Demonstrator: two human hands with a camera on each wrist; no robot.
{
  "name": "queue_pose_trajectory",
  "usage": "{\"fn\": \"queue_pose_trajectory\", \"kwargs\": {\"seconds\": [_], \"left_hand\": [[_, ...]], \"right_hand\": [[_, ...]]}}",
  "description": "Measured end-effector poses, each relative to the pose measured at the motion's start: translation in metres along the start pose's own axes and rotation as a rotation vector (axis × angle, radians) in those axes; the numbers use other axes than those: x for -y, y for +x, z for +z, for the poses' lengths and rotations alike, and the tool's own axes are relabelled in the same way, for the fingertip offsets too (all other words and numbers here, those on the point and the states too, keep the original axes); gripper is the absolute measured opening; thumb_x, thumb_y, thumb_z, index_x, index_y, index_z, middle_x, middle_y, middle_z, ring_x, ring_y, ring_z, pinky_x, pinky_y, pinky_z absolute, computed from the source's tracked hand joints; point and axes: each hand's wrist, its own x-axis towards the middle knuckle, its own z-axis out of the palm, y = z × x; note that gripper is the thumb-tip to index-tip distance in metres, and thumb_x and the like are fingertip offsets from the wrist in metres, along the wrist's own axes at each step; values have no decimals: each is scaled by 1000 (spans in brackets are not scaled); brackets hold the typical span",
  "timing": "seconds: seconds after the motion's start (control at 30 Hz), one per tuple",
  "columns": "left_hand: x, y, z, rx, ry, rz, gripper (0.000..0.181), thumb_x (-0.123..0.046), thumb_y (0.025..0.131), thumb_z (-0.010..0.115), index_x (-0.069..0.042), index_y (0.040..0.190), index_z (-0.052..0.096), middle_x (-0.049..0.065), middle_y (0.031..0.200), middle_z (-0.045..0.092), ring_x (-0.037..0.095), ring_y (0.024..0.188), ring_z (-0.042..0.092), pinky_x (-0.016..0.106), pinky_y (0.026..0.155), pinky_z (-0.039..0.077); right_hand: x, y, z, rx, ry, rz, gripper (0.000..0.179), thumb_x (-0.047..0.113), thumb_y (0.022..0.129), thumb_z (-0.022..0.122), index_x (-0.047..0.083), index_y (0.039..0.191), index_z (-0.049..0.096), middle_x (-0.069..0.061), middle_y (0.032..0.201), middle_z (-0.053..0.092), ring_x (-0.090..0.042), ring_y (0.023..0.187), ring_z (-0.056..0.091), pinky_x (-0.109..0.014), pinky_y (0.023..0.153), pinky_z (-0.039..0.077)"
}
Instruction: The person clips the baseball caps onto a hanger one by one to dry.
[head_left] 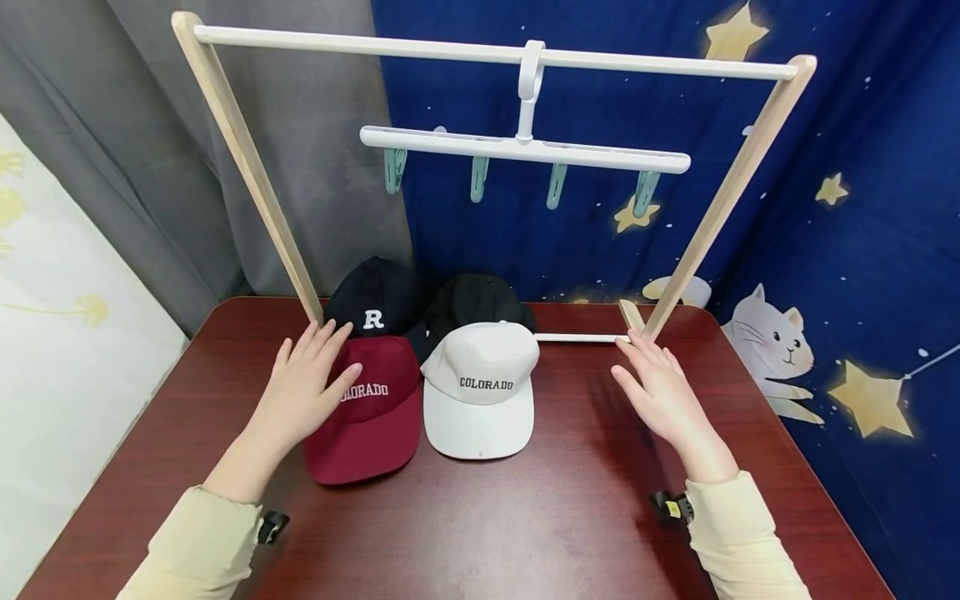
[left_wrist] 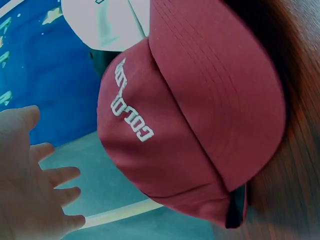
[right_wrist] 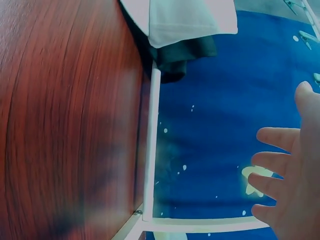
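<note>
My left hand (head_left: 300,392), fingers spread and holding nothing, hovers over the left side of a maroon cap (head_left: 375,446) lettered COLORADO. In the left wrist view a gap shows between that hand (left_wrist: 30,180) and the maroon cap (left_wrist: 165,125). To its right sits a white COLORADO cap (head_left: 480,425). Behind them are a navy cap (head_left: 382,292) with an R and a black cap (head_left: 480,296), both partly hidden. My right hand (head_left: 663,387), also holding nothing with fingers extended, is above the table near the rack's right foot.
A wooden rack with a white top bar (head_left: 360,43) stands on the brown table (head_left: 465,533). From the bar hangs a white hanger (head_left: 525,150) with several green clips (head_left: 480,179). A low white rod (head_left: 577,337) runs near the table's back edge, before the curtains (head_left: 825,125).
</note>
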Motion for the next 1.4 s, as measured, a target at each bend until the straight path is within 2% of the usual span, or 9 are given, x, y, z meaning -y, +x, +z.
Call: {"fn": "queue_pose_trajectory", "kwargs": {"seconds": [0.3, 0.47, 0.73, 0.87, 1.1, 1.27, 1.4], "left_hand": [[-11, -2, 2, -67, -30, 11, 55, -31, 95, 57, -2, 140, 44, 23, 139, 43, 43, 133, 30, 62, 105, 17], [-18, -2, 3, -93, -62, 5, 52, -29, 94, 57, -1, 137, 47, 24, 136, 46, 45, 128, 36, 61, 104, 23], [-26, 0, 8, -151, -114, -19, 46, -27, 95, 57, -1, 133, 51, 20, 130, 52, 41, 121, 45, 60, 99, 31], [-32, -1, 10, -156, -148, -55, 46, -27, 95, 57, -1, 134, 51, 20, 129, 53, 39, 119, 47, 58, 98, 34], [-41, -3, 14, -122, -211, -147, 49, -29, 96, 56, -2, 136, 49, 21, 131, 52, 39, 119, 47, 56, 98, 37], [-45, -4, 19, -140, -259, -241, 46, -30, 97, 55, -4, 134, 51, 19, 123, 57, 36, 108, 55, 53, 90, 46], [-47, -5, 22, -162, -307, -290, 44, -31, 97, 54, -4, 132, 53, 17, 119, 60, 33, 100, 58, 50, 85, 49]], "right_hand": [[11, -1, 4, -64, 29, -57, 48, 30, 100, 51, 0, 137, 48, -20, 138, 48, -41, 131, 36, -59, 105, 22], [16, -1, 9, -70, 52, -55, 48, 30, 99, 53, 0, 136, 49, -18, 136, 51, -38, 128, 41, -54, 106, 23], [22, -3, 17, -91, 110, -19, 49, 31, 98, 55, 2, 137, 49, -18, 134, 52, -35, 124, 46, -51, 103, 32], [25, -4, 20, -84, 139, 9, 51, 33, 99, 53, 2, 138, 48, -20, 136, 50, -37, 125, 45, -52, 102, 33], [31, -6, 25, -67, 172, 60, 53, 37, 99, 51, 5, 140, 46, -16, 138, 48, -33, 124, 47, -49, 102, 34], [32, -7, 31, -45, 194, 93, 54, 39, 99, 50, 6, 141, 45, -16, 139, 48, -32, 121, 50, -49, 101, 35], [34, -8, 35, -33, 213, 118, 54, 39, 99, 50, 6, 141, 45, -17, 138, 49, -32, 120, 51, -49, 100, 36]]}}
